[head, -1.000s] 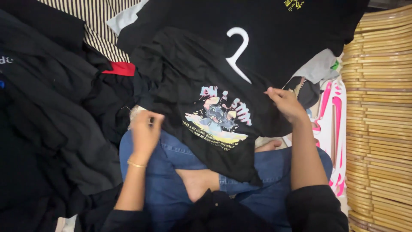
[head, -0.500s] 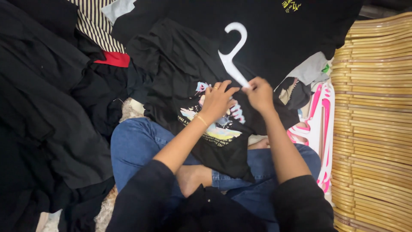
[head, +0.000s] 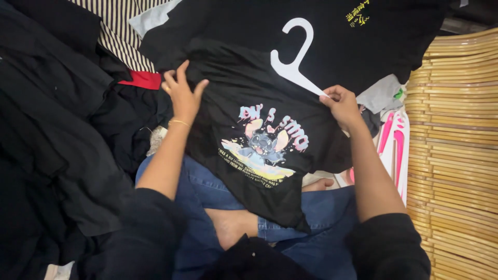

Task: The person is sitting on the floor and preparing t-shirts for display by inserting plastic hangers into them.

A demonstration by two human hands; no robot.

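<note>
A black T-shirt (head: pixel 244 88) with a pastel cartoon print lies spread over my lap. A white plastic hanger (head: pixel 296 57) sticks out of its neck, hook pointing up. My right hand (head: pixel 342 106) pinches the shirt's shoulder at the hanger's right end. My left hand (head: pixel 182 96) lies with fingers spread on the shirt's left shoulder, pressing the cloth flat. A thin gold bracelet circles that wrist.
Dark garments (head: pixel 57 129) are heaped at the left, with a striped cloth (head: pixel 119 31) and a red strip (head: pixel 142 80) among them. Another black shirt (head: pixel 363 36) lies behind. Stacked wooden hangers (head: pixel 456 155) fill the right; pink and white hangers (head: pixel 395 140) lie beside them. My crossed legs in jeans (head: pixel 207 192) sit below.
My left hand has moved from the shirt's middle out to its left shoulder. The shirt is now spread wider and the print shows fully. My right hand shifted slightly right.
</note>
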